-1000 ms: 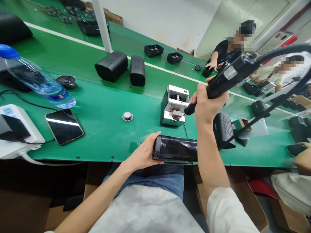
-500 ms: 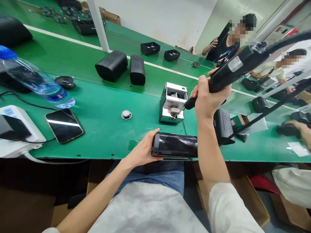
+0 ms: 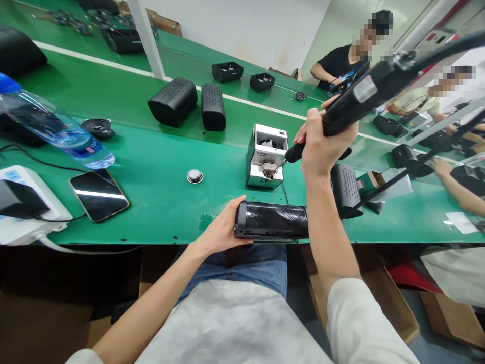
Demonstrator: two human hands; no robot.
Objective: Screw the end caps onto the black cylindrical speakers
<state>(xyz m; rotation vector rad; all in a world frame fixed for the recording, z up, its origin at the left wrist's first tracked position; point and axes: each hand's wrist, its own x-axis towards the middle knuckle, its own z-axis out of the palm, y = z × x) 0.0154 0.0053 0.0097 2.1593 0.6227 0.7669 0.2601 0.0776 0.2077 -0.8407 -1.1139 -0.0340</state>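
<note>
Black speaker [image 3: 273, 221]: lies lengthwise at the near edge of the green bench [image 3: 159, 187], gripped at 1 end, with a glossy, mesh-like panel showing. Black electric screwdriver [image 3: 350, 106]: slants in midair, gripped around its lower part, bears 1 pale label, trails a thick cord [image 3: 447, 50] from its top, points its bit down at a metal box [image 3: 271, 149]. Stands upright beyond the speaker, silvery-faced, open at the top.
</note>
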